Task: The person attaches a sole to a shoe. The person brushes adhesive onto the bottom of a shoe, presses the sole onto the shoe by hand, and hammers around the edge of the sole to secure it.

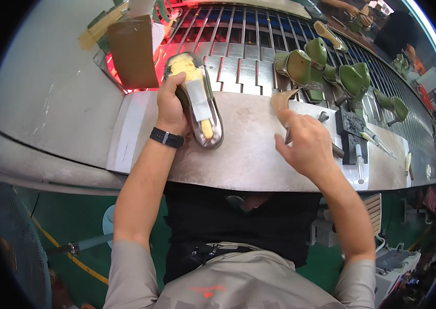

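Note:
My left hand (171, 105) grips a lasted shoe (215, 116) by its side, sole up. Its underside is yellow, with a pale grey strip (197, 100) along the middle and a shiny rim. My right hand (308, 141) is over the right part of the metal worktop, fingers curled around a tan curved tool (281, 104). Blur and the fingers hide the tool's exact kind. Just beyond that hand lie a small metal tool head (323, 116) and a black block (352, 129).
Several green heeled shoes (298, 67) stand on the roller conveyor (238, 31) behind the worktop (243, 165). White-handled brushes (360, 165) lie at the right. A brown cardboard piece (133, 54) stands back left, beside red light. Another person's hands (364, 19) work at the far right.

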`<state>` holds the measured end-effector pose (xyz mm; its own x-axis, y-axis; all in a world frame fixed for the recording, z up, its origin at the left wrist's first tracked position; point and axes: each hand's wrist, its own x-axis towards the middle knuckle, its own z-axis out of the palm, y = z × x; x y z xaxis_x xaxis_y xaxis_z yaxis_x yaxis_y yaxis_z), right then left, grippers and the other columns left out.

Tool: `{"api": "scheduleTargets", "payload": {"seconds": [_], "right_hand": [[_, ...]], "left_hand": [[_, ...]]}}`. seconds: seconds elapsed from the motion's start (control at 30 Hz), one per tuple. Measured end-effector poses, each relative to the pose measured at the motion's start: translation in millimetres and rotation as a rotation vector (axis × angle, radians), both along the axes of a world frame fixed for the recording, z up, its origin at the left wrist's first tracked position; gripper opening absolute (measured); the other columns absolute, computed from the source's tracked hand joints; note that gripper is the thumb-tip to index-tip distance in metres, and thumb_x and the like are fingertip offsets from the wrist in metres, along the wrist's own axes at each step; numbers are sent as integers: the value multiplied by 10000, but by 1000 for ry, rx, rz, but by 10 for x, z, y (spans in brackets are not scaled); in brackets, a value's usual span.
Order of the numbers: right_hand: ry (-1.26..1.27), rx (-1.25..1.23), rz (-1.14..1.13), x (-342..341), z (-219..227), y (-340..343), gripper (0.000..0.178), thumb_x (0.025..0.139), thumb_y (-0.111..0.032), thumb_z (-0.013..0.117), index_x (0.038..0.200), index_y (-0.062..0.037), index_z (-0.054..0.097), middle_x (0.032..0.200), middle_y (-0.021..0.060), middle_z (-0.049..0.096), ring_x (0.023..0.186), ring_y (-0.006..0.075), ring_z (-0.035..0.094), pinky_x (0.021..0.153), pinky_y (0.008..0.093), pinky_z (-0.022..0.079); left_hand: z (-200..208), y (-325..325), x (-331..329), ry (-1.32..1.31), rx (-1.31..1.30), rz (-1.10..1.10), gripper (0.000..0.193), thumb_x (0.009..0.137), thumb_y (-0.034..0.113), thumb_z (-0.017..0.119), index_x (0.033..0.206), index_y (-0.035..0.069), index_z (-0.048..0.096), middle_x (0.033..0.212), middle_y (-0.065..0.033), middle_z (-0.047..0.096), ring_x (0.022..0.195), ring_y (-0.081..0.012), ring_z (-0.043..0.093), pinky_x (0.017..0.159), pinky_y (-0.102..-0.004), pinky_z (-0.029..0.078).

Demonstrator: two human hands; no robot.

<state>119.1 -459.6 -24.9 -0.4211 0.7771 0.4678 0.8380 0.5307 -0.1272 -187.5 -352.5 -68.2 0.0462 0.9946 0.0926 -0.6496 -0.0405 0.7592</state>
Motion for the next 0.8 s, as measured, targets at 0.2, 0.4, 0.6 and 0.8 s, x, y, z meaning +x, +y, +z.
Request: {"api": "scheduleTargets", "payload": {"seconds": [0.2, 0.4, 0.6, 0.8], "right_hand": [[-408, -258, 54, -243, 306, -49, 652, 772, -285, 894, 1322, -70, 618, 882, 83, 685, 838, 280, 691, 775, 393, 545], [36, -309, 52, -228, -73, -44, 636, 787, -238, 888, 1326, -46, 611, 995, 131, 684, 828, 285, 689, 734, 398, 548], [271, -276, -61, -339, -218, -140, 528, 757, -168, 877, 1196, -31, 617, 979, 121, 659, 842, 271, 673, 723, 394, 529], [-396, -408, 213, -426, 264, -23, 463, 714, -115, 884, 1093, -54, 625, 1032, 84, 699, 869, 275, 669, 764, 401, 509]], "left_hand": [[-164, -65, 165, 29, -48, -101, 478, 1026, 373, 544, 1273, -23, 643, 1100, -140, 751, 931, -223, 739, 836, -354, 600], [-38, -203, 198, 55, -26, -7, 425, 1020, 263, 637, 1347, 1, 563, 1215, -97, 692, 1070, -169, 683, 939, -322, 550], [-76, -202, 205, 129, 41, 40, 444, 1014, 290, 697, 1329, 1, 577, 1195, -72, 687, 1057, -141, 657, 952, -306, 521], [-127, -211, 217, 200, 91, 96, 422, 1024, 303, 692, 1293, -7, 594, 1184, -72, 690, 1051, -132, 653, 946, -294, 516]]}}
